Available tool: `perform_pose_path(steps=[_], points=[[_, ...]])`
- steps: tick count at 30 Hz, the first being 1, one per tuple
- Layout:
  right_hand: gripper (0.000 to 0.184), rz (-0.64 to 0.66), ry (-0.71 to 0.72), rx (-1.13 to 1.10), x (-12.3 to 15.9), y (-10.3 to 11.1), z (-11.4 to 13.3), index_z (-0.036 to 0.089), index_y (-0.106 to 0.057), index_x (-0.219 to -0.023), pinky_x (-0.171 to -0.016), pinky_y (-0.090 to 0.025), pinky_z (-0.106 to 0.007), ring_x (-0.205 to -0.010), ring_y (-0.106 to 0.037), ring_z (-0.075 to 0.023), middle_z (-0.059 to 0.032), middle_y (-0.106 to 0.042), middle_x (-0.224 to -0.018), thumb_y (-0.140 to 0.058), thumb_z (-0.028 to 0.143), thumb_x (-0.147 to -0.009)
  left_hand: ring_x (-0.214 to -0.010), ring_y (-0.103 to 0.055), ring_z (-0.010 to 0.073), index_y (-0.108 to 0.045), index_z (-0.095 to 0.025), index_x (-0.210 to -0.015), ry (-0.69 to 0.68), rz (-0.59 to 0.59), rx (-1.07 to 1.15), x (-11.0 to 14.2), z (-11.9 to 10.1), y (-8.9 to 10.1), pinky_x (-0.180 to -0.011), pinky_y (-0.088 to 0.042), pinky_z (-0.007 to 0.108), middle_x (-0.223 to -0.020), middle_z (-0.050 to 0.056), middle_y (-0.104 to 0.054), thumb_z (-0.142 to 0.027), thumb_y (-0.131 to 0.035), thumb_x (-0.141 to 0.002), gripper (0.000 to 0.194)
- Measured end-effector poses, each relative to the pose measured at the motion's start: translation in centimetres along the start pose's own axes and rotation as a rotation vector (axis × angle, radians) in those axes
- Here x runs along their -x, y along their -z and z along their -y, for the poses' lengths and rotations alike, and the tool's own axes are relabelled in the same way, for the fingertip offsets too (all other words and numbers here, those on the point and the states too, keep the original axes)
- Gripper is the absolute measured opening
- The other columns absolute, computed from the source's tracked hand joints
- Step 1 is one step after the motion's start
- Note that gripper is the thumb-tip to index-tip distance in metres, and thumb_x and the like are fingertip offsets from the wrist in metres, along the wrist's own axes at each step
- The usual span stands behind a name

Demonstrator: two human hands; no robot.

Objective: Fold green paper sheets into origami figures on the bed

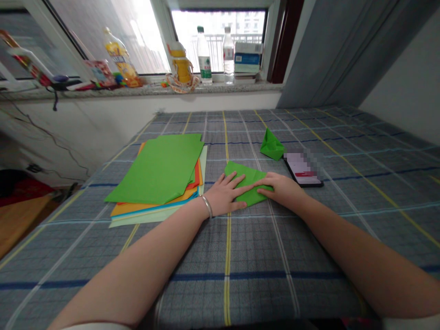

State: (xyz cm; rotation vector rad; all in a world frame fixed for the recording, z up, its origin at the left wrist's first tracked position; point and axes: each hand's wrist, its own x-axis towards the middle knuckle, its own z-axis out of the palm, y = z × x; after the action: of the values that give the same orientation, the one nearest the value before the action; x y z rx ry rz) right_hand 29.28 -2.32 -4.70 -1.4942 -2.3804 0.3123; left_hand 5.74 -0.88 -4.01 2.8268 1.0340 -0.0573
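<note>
Folded green paper [249, 185] lies lower centre, long axis across the frame, under the open, flat left hand [223, 195] and right hand [282, 190], fingertips almost meeting on it.

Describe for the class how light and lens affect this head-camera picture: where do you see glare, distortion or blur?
In the head view, the window is overexposed, nearly white; the checked cloth bends outward towards the frame edges, suggesting wide-angle distortion; the phone screen is covered by a pixelated blur, while the left hand and right hand look fairly sharp.
</note>
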Motion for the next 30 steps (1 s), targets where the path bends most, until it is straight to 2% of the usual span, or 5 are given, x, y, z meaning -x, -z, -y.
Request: perform_pose_path(steps=[7,13,20,25,30], points=[[0.026,-0.004,-0.01,0.057,0.1,0.2,0.3,0.034,-0.071,-0.108,-0.078,-0.046,-0.029,-0.088,-0.062,-0.018,-0.0025,-0.065,-0.097,-0.055,0.039,-0.088,-0.144,-0.013,0.0348,-0.022,-0.035,-0.148,0.021,0.019,-0.056,0.1,-0.3,0.0,-0.112,-0.013,0.058,-0.157,0.006,-0.018,-0.054,-0.041,-0.093,0.061],[0.031,-0.014,-0.04,0.126,0.4,0.4,0.7,0.035,-0.071,-0.108,-0.067,-0.045,-0.027,-0.086,-0.063,-0.0182,-0.0017,-0.065,-0.1,-0.061,0.05,-0.082,-0.144,-0.013,0.0353,-0.024,-0.031,-0.148,0.069,-0.029,-0.071,0.1,0.0,-0.6,-0.112,-0.015,0.058,-0.157,0.011,-0.018,-0.057,-0.038,-0.093,0.063],[0.031,-0.02,-0.051,0.125,0.4,0.4,0.8,0.036,-0.071,-0.106,-0.066,-0.044,-0.027,-0.086,-0.063,-0.0183,-0.0014,-0.066,-0.099,-0.061,0.052,-0.081,-0.144,-0.016,0.0339,-0.029,-0.029,-0.147,0.106,-0.055,-0.031,0.2,-0.5,-0.5,-0.112,-0.015,0.058,-0.156,0.011,-0.021,-0.051,-0.03,-0.097,0.054],[0.031,-0.022,-0.055,0.133,0.4,0.4,0.9,0.036,-0.07,-0.106,-0.067,-0.045,-0.028,-0.088,-0.063,-0.0189,-0.0016,-0.065,-0.099,-0.062,0.052,-0.081,-0.142,-0.019,0.0372,-0.033,-0.028,-0.145,0.104,-0.113,-0.043,0.2,-0.8,-0.8,-0.112,-0.016,0.058,-0.155,0.013,-0.024,-0.065,-0.038,-0.088,0.068],[0.031,-0.025,-0.064,0.144,0.5,0.5,1.1,0.036,-0.07,-0.105,-0.067,-0.045,-0.028,-0.087,-0.063,-0.0188,-0.0015,-0.065,-0.099,-0.062,0.052,-0.081,-0.143,-0.018,0.0342,-0.034,-0.023,-0.144,0.069,-0.131,-0.051,0.1,-1.0,-0.8,-0.114,-0.013,0.056,-0.155,0.014,-0.023,-0.062,-0.044,-0.088,0.069]])
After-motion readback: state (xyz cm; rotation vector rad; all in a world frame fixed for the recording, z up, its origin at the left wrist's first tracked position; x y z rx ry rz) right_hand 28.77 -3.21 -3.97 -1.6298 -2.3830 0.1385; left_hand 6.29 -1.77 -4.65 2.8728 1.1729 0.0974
